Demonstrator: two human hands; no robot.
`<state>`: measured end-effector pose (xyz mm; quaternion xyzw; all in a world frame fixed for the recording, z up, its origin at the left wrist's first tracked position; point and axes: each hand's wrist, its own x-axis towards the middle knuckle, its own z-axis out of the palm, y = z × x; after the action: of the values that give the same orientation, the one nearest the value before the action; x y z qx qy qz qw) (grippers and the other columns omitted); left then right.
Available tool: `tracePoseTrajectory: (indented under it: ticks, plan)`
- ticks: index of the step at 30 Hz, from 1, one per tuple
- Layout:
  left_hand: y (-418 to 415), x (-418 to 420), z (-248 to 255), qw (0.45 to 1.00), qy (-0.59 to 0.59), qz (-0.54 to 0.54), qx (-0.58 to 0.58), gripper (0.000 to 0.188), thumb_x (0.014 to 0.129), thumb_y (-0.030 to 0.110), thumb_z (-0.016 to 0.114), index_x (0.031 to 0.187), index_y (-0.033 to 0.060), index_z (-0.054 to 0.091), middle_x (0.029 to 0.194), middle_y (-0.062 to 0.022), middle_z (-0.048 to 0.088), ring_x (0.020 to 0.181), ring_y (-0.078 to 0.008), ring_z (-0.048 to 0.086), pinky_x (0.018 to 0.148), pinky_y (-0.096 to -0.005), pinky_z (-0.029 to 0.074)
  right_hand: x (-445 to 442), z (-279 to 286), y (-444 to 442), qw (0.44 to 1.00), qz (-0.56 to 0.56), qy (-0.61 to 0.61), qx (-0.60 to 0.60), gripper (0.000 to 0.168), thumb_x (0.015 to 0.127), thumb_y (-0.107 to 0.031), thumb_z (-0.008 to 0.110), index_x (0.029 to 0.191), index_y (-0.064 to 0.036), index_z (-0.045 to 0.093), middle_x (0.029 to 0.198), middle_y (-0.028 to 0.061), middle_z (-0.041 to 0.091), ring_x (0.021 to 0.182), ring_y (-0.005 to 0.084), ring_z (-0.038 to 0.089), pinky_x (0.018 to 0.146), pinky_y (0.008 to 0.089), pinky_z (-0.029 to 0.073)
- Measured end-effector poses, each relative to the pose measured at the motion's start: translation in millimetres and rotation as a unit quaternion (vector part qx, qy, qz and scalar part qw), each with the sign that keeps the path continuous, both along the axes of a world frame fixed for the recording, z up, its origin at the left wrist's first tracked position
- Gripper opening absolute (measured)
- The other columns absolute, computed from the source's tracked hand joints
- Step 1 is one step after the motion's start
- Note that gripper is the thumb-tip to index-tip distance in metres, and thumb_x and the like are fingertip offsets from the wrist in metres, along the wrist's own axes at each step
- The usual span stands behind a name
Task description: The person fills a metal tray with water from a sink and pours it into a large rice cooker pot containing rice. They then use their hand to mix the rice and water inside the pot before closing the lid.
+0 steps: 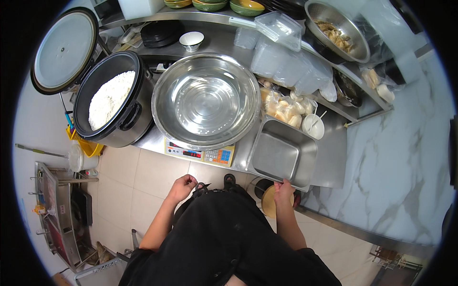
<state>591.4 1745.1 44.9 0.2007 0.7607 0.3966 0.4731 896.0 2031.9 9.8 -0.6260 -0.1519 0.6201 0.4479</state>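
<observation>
My right hand [283, 192] grips the near rim of a rectangular stainless steel food pan [277, 152], whose inside is bare. That pan rests at the front of a steel counter. My left hand [181, 188] hangs in front of the counter with its fingers loosely curled, and nothing shows in it. A large round steel basin [207, 102] sits on a yellow digital scale [218, 156] with a lit display. To the left stands a large rice cooker [137, 130], its lid [65, 50] raised, with white rice [112, 98] inside.
Bagged pale food [284, 107] and a small white bowl [313, 127] with utensils lie behind the pan. Above, a shelf [214, 16] carries green bowls, plastic containers [279, 30] and a perforated steel bowl [338, 32] of food. A round wooden stool [270, 203] stands below my right hand.
</observation>
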Motion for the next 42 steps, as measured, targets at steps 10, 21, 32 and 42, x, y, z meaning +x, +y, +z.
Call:
tracePoseTrajectory:
  ticks: [10, 21, 32, 42]
  plan:
    - [-42.5, 0.6, -8.7, 0.998, -0.012, 0.055, -0.027, 0.014, 0.091, 0.015, 0.061, 0.093, 0.0012, 0.063, 0.082, -0.0017, 0.063, 0.078, -0.0106, 0.055, 0.074, -0.0269, 0.046, -28.3, 117.2, -5.5, 0.847, 0.478, 0.003, -0.233, 0.042, 0.091, -0.029, 0.059, 0.119, 0.001, 0.052, 0.101, 0.0125, 0.063, 0.075, 0.0210, 0.062, 0.064, 0.0314, 0.052]
    - [-84.5, 12.9, -12.1, 0.981, -0.009, 0.192, 0.003, 0.015, 0.090, 0.016, 0.061, 0.090, 0.0010, 0.062, 0.082, -0.0035, 0.065, 0.076, -0.0110, 0.058, 0.072, -0.0268, 0.047, -319.7, 109.5, 68.8, 0.580, 0.664, -0.314, 0.351, 0.029, 0.086, -0.025, 0.067, 0.101, 0.000, 0.068, 0.075, 0.0067, 0.067, 0.067, 0.0132, 0.060, 0.064, 0.0283, 0.050]
    - [-160.7, 75.4, -45.7, 0.926, -0.055, 0.374, -0.002, 0.010, 0.086, 0.011, 0.058, 0.088, 0.0021, 0.063, 0.077, 0.0002, 0.059, 0.069, -0.0085, 0.051, 0.064, -0.0238, 0.043, -364.6, 53.9, 83.6, 0.688, 0.675, -0.268, -0.005, 0.030, 0.095, -0.026, 0.048, 0.078, -0.004, 0.060, 0.061, 0.0065, 0.056, 0.060, 0.0190, 0.059, 0.051, 0.0318, 0.051]
    - [-146.1, 64.8, -61.2, 0.947, -0.042, 0.318, -0.021, 0.012, 0.087, 0.013, 0.058, 0.089, 0.0022, 0.063, 0.076, -0.0004, 0.060, 0.070, -0.0097, 0.052, 0.066, -0.0254, 0.043, -340.7, 110.5, 87.1, 0.731, 0.562, 0.259, -0.287, 0.013, 0.097, -0.013, 0.049, 0.088, -0.006, 0.055, 0.076, 0.0030, 0.055, 0.064, 0.0125, 0.053, 0.054, 0.0233, 0.047]
